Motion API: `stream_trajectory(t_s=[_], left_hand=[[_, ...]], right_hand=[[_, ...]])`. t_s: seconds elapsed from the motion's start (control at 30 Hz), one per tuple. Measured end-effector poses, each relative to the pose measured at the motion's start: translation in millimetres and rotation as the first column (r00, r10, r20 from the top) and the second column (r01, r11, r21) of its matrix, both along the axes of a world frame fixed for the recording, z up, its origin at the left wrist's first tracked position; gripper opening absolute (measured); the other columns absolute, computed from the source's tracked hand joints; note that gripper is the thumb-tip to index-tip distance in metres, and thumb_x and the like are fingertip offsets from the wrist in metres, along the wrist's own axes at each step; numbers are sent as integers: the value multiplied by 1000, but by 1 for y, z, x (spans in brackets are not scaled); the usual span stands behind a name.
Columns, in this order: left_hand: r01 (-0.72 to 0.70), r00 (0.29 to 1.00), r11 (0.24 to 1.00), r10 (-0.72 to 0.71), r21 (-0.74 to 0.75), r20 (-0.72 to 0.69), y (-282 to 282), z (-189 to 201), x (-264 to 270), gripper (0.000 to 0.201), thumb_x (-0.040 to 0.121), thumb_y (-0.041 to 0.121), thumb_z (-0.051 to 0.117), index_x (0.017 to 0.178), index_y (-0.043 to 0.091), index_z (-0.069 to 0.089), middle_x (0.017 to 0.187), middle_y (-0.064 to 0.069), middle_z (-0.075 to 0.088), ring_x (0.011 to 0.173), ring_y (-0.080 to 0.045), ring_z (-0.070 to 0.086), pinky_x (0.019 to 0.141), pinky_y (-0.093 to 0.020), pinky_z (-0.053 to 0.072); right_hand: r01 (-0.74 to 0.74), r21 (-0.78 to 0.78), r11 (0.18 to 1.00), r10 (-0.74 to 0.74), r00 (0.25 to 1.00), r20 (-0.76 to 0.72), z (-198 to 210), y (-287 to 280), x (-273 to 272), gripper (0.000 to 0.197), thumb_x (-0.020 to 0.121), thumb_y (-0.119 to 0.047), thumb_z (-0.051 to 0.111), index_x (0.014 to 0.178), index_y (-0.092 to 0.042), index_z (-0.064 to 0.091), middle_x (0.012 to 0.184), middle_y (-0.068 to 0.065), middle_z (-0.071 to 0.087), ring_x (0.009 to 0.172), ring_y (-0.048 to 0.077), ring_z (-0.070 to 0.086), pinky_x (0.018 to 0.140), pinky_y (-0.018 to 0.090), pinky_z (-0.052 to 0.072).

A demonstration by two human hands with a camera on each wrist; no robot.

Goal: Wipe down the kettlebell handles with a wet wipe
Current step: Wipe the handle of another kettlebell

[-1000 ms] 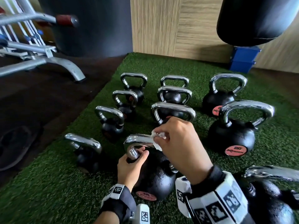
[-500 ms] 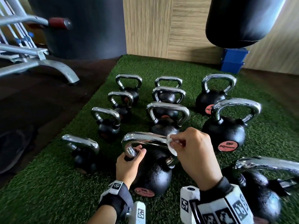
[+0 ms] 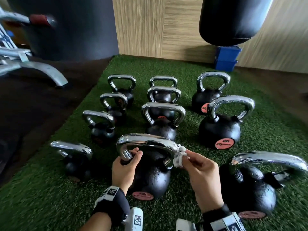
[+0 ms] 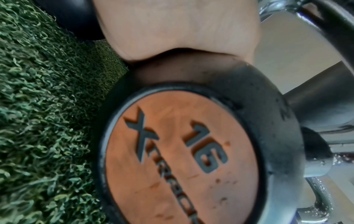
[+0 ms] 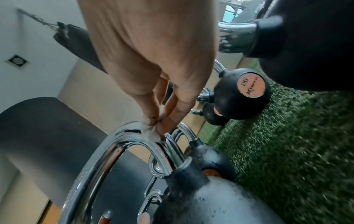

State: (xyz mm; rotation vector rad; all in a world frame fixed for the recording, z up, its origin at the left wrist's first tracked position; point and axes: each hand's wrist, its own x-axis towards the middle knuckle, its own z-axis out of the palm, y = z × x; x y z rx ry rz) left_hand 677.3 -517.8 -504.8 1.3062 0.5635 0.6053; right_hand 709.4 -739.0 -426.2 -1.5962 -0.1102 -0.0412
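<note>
A black kettlebell [image 3: 150, 177] with a chrome handle [image 3: 146, 142] stands on the turf right in front of me. My left hand [image 3: 128, 160] grips the handle's left leg, thumb on the inner side. My right hand [image 3: 191, 158] pinches a crumpled white wet wipe [image 3: 180, 155] against the handle's right bend. In the right wrist view the fingertips [image 5: 162, 125] press the wipe [image 5: 151, 131] onto the chrome curve. The left wrist view shows the orange "16" badge [image 4: 182, 163] on the bell's side, with the heel of my palm [image 4: 178, 30] above it.
Several more chrome-handled kettlebells stand in rows on the green turf [image 3: 50, 197], one close at my right [image 3: 250, 189] and one at my left [image 3: 75, 160]. A punching bag [image 3: 231, 20] hangs at the back right above a blue box [image 3: 226, 59]. A bench frame [image 3: 33, 67] stands left.
My right hand has slid the wipe rightward along the handle, from its top middle to the right bend. The left hand keeps its grip on the left leg.
</note>
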Motion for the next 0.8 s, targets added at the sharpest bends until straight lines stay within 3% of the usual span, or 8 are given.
stream_trajectory(t_s=[0.2,0.33,0.4,0.5,0.57,0.63,0.7,0.8], left_hand=[[-50,993,994,60,97,-102,-7,12,-6,14,84,32,83,94,22,80,98,11,80,100,1,72,99,-28,51],[-59,980,975,97,213,-174,-9,19,-11,23,86,41,79,98,22,76,99,7,78,104,-10,71,102,-38,52],[0,950,956,91,292,-298,-7,27,-16,35,85,53,74,101,22,72,99,9,74,107,-18,69,96,-34,50],[341,757,857,-6,387,-654,5,48,-30,54,86,73,57,107,24,65,107,-3,72,112,-29,66,88,-30,46],[599,562,668,42,442,-826,14,68,-45,66,90,77,44,100,16,68,103,-9,73,103,-28,69,81,-32,47],[653,575,591,21,474,-818,18,91,-57,63,93,70,49,85,12,70,84,-1,77,80,-18,73,67,-31,50],[591,690,739,-255,323,-677,13,113,-66,52,92,61,57,85,14,77,80,0,79,68,-12,75,59,-26,56],[605,724,794,-575,-49,-382,-5,145,-72,42,97,48,58,104,13,80,97,-10,80,87,-22,78,75,-29,64]], right_hand=[[-72,355,932,150,968,-199,-19,8,-2,20,86,1,70,104,-5,78,101,19,77,94,28,74,84,35,60],[-83,299,951,170,945,-278,-27,13,0,17,86,6,69,98,-2,78,98,20,77,91,29,72,93,45,55],[-101,227,969,163,948,-272,-27,12,2,17,86,4,70,100,-3,77,95,17,78,89,27,73,90,43,57],[-140,100,985,161,952,-260,-18,3,4,14,84,2,75,97,-4,76,84,13,78,75,19,74,70,30,61],[-209,-4,978,200,943,-265,-10,-6,3,15,79,-1,81,91,-8,75,81,12,78,71,17,74,64,28,61],[-326,-110,939,294,926,-236,2,-12,-3,18,76,0,82,84,-15,77,82,8,78,75,21,75,71,33,62],[-434,-189,881,411,900,-147,19,-10,-14,28,76,2,81,85,-25,78,84,3,79,80,21,76,75,34,62],[-496,-227,838,512,859,13,46,3,-28,26,75,-4,83,86,-28,80,85,-2,79,79,17,75,73,27,60]])
